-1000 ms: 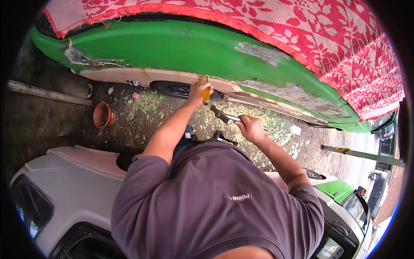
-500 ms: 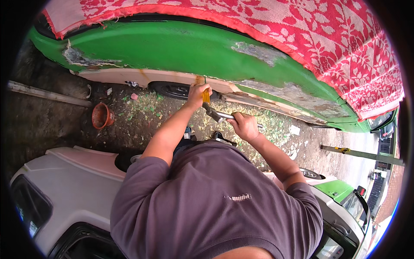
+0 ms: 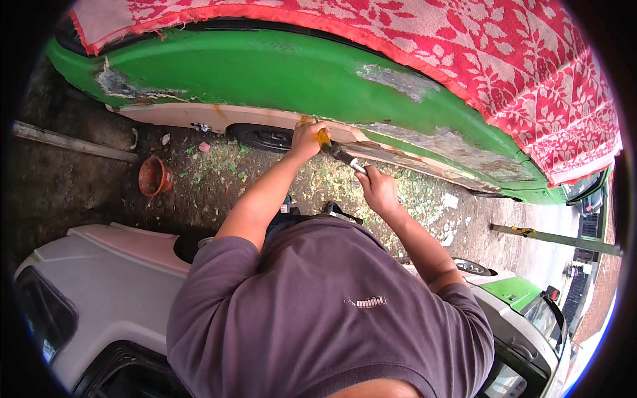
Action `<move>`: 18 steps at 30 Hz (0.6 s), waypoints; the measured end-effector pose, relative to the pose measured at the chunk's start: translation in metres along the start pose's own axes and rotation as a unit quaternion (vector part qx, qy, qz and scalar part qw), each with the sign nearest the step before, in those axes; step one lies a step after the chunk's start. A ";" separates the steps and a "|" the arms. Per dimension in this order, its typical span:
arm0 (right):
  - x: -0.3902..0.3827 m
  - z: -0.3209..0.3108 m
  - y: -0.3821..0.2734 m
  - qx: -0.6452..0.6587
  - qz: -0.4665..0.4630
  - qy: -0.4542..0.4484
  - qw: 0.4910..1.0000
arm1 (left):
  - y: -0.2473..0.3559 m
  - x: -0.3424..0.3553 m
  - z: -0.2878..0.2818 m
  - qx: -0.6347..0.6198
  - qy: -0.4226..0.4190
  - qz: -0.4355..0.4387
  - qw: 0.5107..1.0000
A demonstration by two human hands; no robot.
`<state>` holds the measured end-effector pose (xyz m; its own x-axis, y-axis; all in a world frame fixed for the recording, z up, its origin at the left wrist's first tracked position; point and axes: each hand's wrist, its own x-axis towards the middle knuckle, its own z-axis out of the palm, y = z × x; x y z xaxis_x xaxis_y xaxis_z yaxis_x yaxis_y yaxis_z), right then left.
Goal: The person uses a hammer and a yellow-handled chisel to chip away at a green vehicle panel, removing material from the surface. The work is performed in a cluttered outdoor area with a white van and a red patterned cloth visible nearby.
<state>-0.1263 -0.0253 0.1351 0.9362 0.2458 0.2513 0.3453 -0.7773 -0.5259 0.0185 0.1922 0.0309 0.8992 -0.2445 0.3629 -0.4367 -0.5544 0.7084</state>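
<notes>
My left hand [image 3: 308, 140] is closed round a tool with a yellow handle [image 3: 324, 140], held up against the pale lower edge [image 3: 275, 117] of a green car body [image 3: 245, 66]. Its blade is hidden, so I cannot tell its exact kind. My right hand [image 3: 380, 191] grips a hammer [image 3: 343, 156] by its metal shaft. The hammer's dark head is at the free end of the yellow handle, seemingly touching it. Bare, scraped patches [image 3: 438, 142] mark the green paint to the right of my hands.
A red patterned cloth [image 3: 464, 40] covers the car's upper part. Paint flakes [image 3: 225, 162] litter the ground below. An orange-red bucket [image 3: 155, 178] stands to the left. Close behind me is a pale car [image 3: 126, 285]. Long bars lie at left [image 3: 73, 142] and right [image 3: 564, 239].
The hammer has swung up and left, bringing its head to the yellow handle's end. My right hand has turned with it. The yellow handle is tilted slightly more; my left hand has barely moved.
</notes>
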 end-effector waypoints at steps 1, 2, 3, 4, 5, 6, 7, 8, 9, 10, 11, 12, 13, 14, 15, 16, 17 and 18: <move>0.001 0.001 0.001 0.034 0.032 -0.003 0.999 | 0.000 0.002 0.001 0.014 0.005 -0.002 1.000; 0.000 0.001 0.001 0.067 0.060 0.011 0.996 | 0.000 0.001 0.002 0.029 -0.010 -0.017 0.999; 0.000 0.002 0.002 0.073 -0.009 0.072 0.995 | 0.000 0.001 0.003 -0.002 -0.024 -0.042 0.999; 0.001 0.003 0.004 0.037 0.020 0.029 0.999 | -0.001 0.000 0.004 0.009 -0.011 -0.022 1.000; 0.001 0.004 0.005 0.006 0.028 0.016 0.999 | -0.001 -0.002 0.004 0.017 -0.016 -0.008 1.000; 0.000 0.003 0.006 -0.013 0.025 0.002 1.000 | -0.001 -0.003 0.004 0.030 -0.044 -0.003 0.999; -0.001 0.003 0.007 0.003 0.038 0.014 0.999 | -0.001 -0.006 0.004 0.042 -0.061 -0.005 0.997; -0.004 0.002 0.007 0.009 0.059 0.023 0.998 | -0.001 -0.005 0.004 0.027 -0.020 0.000 0.999; -0.007 0.000 0.007 0.045 0.064 0.032 0.996 | 0.000 -0.005 0.004 0.018 -0.017 -0.019 0.999; -0.011 0.000 0.006 0.090 0.040 0.077 0.992 | 0.001 -0.006 0.006 0.010 -0.037 -0.053 0.998; -0.013 -0.001 0.005 0.097 -0.033 0.105 0.989 | 0.000 -0.003 0.007 0.048 -0.042 -0.059 0.996; -0.015 0.002 0.003 0.089 -0.029 0.095 0.991 | 0.000 0.001 0.010 0.046 -0.024 -0.060 0.997; -0.013 0.006 0.002 0.029 0.036 0.020 0.999 | 0.000 0.005 0.012 0.047 -0.020 -0.066 0.996; -0.013 0.009 0.000 -0.008 0.047 -0.012 0.999 | 0.000 0.006 0.016 0.049 -0.036 -0.082 0.995; -0.014 0.012 -0.001 0.001 0.062 -0.009 0.998 | 0.000 0.007 0.018 0.048 -0.027 -0.086 0.995; -0.015 0.013 -0.003 0.016 0.075 0.011 0.997 | -0.002 0.010 0.018 0.063 -0.018 -0.083 0.994; -0.017 0.014 -0.003 0.051 0.095 0.030 0.994 | -0.002 0.010 0.018 0.076 -0.013 -0.085 0.993; -0.017 0.015 -0.003 0.087 0.116 0.055 0.988 | -0.002 0.009 0.020 0.086 -0.030 -0.102 0.991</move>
<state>-0.1423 -0.0180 0.1202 0.9818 0.0004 0.1897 0.1372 -0.6918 -0.7089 0.0276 0.1755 0.0208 0.9706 -0.1565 0.1827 -0.2386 -0.7226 0.6487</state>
